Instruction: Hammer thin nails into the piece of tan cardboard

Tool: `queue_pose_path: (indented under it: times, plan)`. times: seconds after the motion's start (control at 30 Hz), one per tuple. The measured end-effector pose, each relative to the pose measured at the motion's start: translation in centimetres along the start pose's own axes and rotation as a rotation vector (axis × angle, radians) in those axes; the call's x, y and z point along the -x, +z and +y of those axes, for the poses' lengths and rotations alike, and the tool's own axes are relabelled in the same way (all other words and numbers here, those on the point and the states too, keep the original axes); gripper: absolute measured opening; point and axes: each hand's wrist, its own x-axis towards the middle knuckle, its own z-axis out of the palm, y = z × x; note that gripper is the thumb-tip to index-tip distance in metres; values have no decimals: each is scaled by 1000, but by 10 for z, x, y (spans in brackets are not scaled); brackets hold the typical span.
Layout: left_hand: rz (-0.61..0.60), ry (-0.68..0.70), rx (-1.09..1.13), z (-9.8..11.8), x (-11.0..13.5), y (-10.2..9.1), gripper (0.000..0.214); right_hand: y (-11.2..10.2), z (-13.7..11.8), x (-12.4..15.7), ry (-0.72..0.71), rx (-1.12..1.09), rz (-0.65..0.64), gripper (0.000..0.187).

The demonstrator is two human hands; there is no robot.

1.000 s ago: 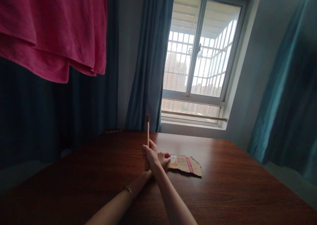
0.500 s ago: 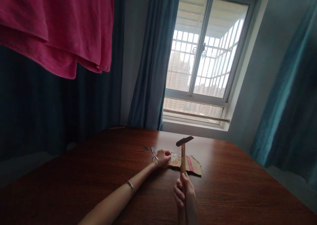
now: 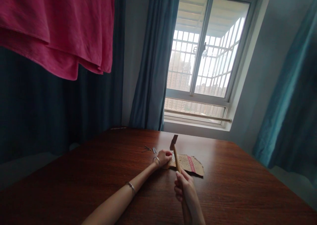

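Note:
My right hand [image 3: 184,187] is wrapped round the wooden handle of a small hammer [image 3: 175,151], whose dark head is raised and tilted left above a torn piece of brown cardboard [image 3: 190,164] with a pink stripe. My left hand [image 3: 164,157] rests closed at the cardboard's left edge, fingers pinched on something too small to make out. Bracelets sit on that wrist and forearm. A few nails [image 3: 150,149] lie on the table just left of the left hand.
The dark wooden table [image 3: 74,178] stretches to a far edge below the window [image 3: 203,53]. Blue curtains [image 3: 151,59] hang at both sides. A pink cloth [image 3: 56,26] hangs at the upper left.
A second ago my right hand was crossed over the left with the hammer upright. It pulled back to the right, and now the hammer head leans left, closer to my left hand.

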Motion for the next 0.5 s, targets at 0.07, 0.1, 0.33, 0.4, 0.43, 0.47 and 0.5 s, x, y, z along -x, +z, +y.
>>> queue_pose_path:
  times: [0.07, 0.1, 0.33, 0.4, 0.43, 0.47, 0.5]
  plan:
    - [2, -2, -3, 0, 0, 0, 28, 0, -2, -1, -4, 30, 6, 39]
    - [2, -5, -8, 0, 1, 0, 29, -1, -2, -1, -1, 45, 12, 39]
    - [-22, -40, -82, -1, 1, -1, 32, -5, -8, 4, 28, 150, 41, 42]
    - [-16, -37, -84, -2, 0, 0, 33, -5, -10, 5, 25, 157, 29, 41]
    - [-14, -26, -82, -3, 0, 0, 33, -6, -10, 5, 23, 157, 22, 41]
    - [-12, -15, -81, -3, 0, 1, 32, -6, -10, 5, 20, 156, 18, 40]
    - [-11, -7, -84, -3, 0, 1, 32, -6, -10, 5, 22, 158, 16, 40]
